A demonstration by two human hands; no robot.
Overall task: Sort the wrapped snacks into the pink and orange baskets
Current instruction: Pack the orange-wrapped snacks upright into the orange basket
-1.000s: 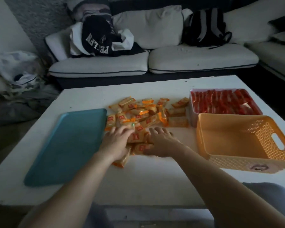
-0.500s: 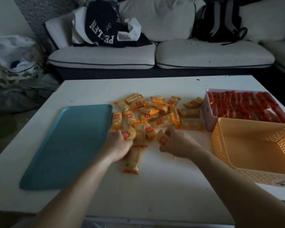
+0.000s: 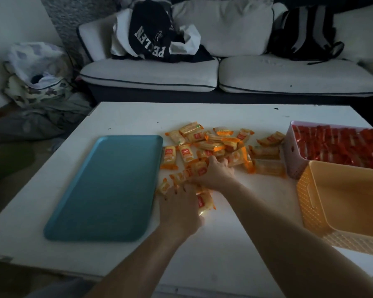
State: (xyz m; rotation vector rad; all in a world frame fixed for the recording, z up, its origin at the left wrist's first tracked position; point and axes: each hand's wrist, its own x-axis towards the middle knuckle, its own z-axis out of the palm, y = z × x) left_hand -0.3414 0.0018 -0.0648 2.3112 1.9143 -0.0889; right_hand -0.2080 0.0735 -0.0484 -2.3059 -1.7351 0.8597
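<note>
A heap of orange-wrapped snacks (image 3: pixel 215 145) lies in the middle of the white table (image 3: pixel 224 244). My right hand (image 3: pixel 215 174) reaches into the near side of the heap, fingers closed around several orange packets. My left hand (image 3: pixel 179 208) lies palm down on more orange packets (image 3: pixel 204 202) at the heap's near edge, beside the blue tray. The pink basket (image 3: pixel 292 151) at the right is full of red-wrapped snacks (image 3: pixel 340 145). In front of it stands the orange basket (image 3: pixel 310 203), with nothing visible inside.
A flat blue tray (image 3: pixel 108 188) lies left of the heap, its right edge touching my left hand's side. A white sofa (image 3: pixel 224 69) with dark clothes and a backpack stands behind the table. Bags and bedding are piled on the floor at the left.
Both hands have drawn closer together over the near packets. The right hand has moved left and gathered packets; the left hand has slid nearer me onto packets. The view has shifted right.
</note>
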